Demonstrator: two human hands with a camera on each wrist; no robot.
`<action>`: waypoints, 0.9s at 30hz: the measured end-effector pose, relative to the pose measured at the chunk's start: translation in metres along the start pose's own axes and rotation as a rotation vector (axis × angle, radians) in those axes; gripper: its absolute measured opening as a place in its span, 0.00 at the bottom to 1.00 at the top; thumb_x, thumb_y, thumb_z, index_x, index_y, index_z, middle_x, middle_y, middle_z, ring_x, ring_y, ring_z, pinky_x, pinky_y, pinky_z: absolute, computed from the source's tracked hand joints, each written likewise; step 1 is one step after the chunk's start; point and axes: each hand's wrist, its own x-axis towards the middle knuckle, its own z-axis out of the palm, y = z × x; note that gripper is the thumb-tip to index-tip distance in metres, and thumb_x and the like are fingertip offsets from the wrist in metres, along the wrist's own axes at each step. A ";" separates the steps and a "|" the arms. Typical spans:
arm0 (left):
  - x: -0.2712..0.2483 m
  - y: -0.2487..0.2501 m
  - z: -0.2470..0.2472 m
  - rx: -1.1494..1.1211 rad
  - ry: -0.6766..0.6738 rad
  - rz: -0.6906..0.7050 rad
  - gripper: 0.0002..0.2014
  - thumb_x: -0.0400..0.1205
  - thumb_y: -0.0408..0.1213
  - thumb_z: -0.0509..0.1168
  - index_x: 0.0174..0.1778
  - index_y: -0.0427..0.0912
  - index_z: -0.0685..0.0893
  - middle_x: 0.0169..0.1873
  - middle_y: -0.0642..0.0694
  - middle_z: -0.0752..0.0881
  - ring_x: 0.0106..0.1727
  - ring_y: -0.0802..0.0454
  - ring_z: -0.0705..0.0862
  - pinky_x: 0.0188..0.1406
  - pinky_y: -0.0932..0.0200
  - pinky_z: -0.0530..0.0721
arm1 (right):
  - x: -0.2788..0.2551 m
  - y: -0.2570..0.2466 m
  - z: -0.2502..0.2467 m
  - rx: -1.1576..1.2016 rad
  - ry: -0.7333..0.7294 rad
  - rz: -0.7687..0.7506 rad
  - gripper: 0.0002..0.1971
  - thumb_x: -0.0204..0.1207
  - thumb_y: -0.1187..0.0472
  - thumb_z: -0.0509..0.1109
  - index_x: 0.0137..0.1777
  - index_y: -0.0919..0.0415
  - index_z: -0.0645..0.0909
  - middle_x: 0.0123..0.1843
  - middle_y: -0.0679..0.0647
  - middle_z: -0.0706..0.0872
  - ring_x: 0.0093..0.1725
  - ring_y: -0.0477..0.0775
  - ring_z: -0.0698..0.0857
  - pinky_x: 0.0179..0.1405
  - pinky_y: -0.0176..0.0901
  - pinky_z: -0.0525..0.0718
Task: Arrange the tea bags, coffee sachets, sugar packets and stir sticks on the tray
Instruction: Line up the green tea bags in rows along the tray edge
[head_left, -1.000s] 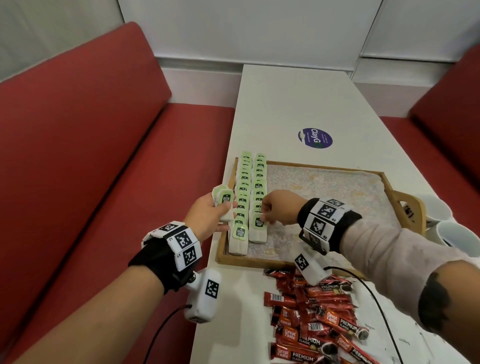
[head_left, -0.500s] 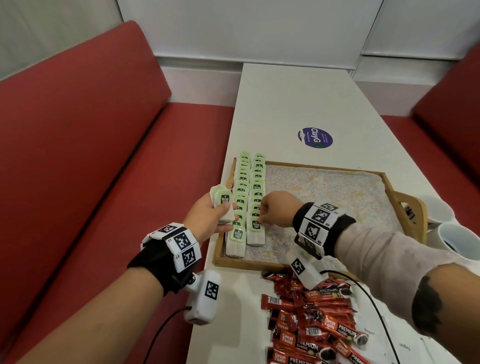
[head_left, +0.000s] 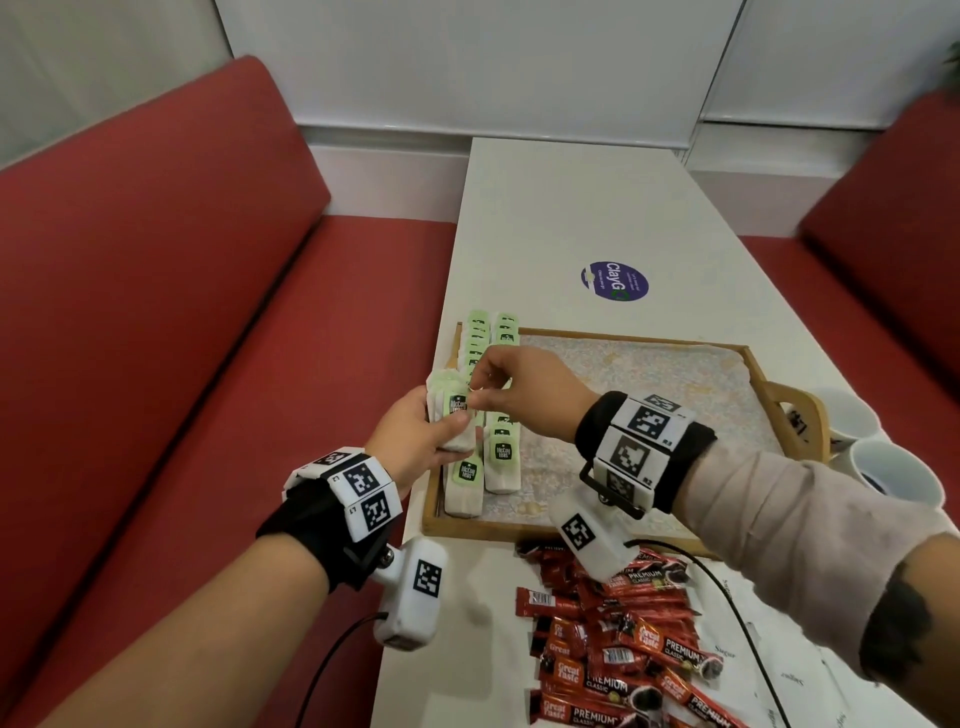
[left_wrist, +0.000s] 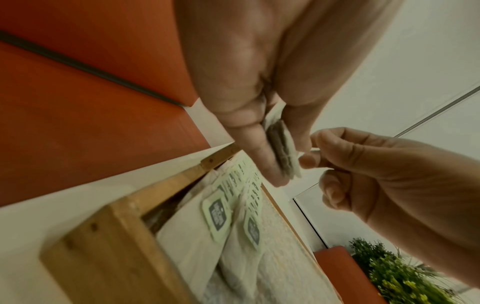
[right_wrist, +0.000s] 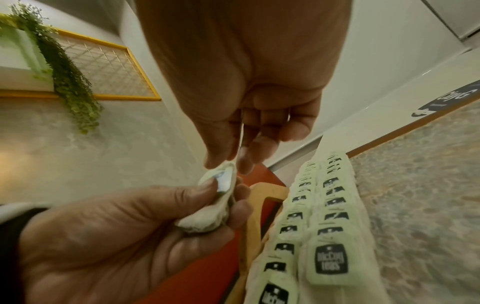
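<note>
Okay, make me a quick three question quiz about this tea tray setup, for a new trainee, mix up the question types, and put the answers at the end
1. True or false: the left hand holds a small stack of tea bags.
2. Where does the pile of red coffee sachets lie?
A. on the tray
B. on the table, on the near side of the tray
C. on the red bench
3. Fill in: the tea bags already on the wooden tray lie in ___ rows along its left side.

Key:
1. True; the right hand pinches at the top of that stack.
2. B
3. two
</note>
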 end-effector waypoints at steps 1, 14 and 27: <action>0.000 0.000 0.000 -0.002 -0.002 0.007 0.17 0.83 0.24 0.60 0.68 0.37 0.74 0.53 0.40 0.86 0.45 0.53 0.90 0.37 0.61 0.88 | -0.001 -0.001 0.001 0.017 0.007 0.005 0.06 0.73 0.55 0.76 0.41 0.51 0.80 0.43 0.51 0.86 0.40 0.47 0.82 0.42 0.43 0.82; -0.001 -0.001 0.002 0.051 0.000 0.029 0.17 0.78 0.23 0.68 0.62 0.36 0.78 0.50 0.40 0.87 0.51 0.44 0.88 0.49 0.49 0.88 | -0.004 -0.002 0.000 0.020 0.013 0.022 0.10 0.69 0.58 0.79 0.39 0.60 0.81 0.34 0.47 0.81 0.32 0.45 0.78 0.39 0.47 0.82; 0.008 0.002 -0.002 0.017 0.170 0.057 0.07 0.88 0.34 0.55 0.57 0.42 0.78 0.45 0.45 0.86 0.43 0.53 0.88 0.40 0.61 0.88 | -0.010 0.016 -0.017 0.106 -0.056 0.120 0.10 0.76 0.65 0.73 0.37 0.52 0.78 0.29 0.47 0.82 0.21 0.44 0.79 0.24 0.31 0.75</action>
